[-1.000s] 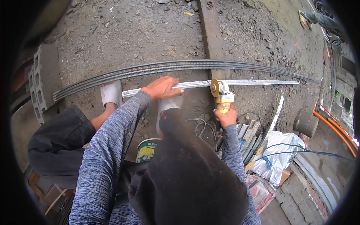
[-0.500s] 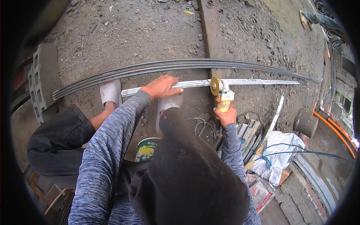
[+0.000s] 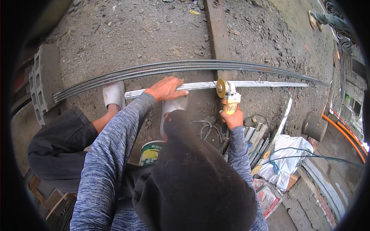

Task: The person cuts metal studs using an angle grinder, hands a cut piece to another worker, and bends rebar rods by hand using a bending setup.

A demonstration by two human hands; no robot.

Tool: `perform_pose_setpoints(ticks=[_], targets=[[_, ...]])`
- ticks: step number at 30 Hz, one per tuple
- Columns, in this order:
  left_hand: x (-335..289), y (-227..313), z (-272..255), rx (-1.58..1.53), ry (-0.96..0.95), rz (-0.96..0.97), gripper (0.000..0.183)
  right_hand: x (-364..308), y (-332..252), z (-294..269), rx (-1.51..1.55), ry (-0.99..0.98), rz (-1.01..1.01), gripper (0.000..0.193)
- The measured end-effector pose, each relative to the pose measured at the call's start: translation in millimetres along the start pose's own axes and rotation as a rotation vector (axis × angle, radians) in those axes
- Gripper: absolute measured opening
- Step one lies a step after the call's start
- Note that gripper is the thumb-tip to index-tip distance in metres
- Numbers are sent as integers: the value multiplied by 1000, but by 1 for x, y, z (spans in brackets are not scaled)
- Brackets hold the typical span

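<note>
My left hand [image 3: 166,89] is closed over a long, pale metal bar [image 3: 200,85], its thumb stretched along the near side. The bar lies crosswise in front of my feet and over a wooden plank [image 3: 218,42]. In my right hand [image 3: 233,118] is a yellow angle grinder [image 3: 231,103], gripped by its body. The grinder's golden cutting disc [image 3: 221,88] stands upright at the bar, right of my left hand; whether it touches the metal I cannot tell. Just beyond the bar runs a bundle of ribbed steel rods [image 3: 185,66].
Concrete hollow blocks [image 3: 46,81] stand at the left. A paint bucket [image 3: 151,153] sits by my knee. Metal offcuts [image 3: 256,134], a white sack [image 3: 291,148] with a dark cord and orange pipes [image 3: 345,134] lie to the right. Another person's leg [image 3: 329,21] shows at the far right.
</note>
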State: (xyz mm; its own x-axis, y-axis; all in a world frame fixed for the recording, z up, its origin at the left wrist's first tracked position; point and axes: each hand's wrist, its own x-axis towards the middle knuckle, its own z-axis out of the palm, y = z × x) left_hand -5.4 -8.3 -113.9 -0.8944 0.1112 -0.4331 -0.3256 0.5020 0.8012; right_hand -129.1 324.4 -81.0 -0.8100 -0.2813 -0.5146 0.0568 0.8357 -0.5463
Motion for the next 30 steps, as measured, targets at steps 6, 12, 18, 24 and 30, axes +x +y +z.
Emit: perform_pose_setpoints(ticks=[6,12,18,24,30], targets=[[0,-3,3,29,27,-7,50,-2,-7,0,37,-5,-4,57],[0,-4,4,30,26,-7,51,-1,-8,-1,31,-13,2,56],[2,-6,6,41,25,4,54,3,4,2,-7,20,-48,56],[-1,-3,3,-4,14,-10,54,-1,-2,0,-18,-20,11,59],[0,-2,0,-30,-20,-13,55,-2,9,1,-78,7,-35,61]])
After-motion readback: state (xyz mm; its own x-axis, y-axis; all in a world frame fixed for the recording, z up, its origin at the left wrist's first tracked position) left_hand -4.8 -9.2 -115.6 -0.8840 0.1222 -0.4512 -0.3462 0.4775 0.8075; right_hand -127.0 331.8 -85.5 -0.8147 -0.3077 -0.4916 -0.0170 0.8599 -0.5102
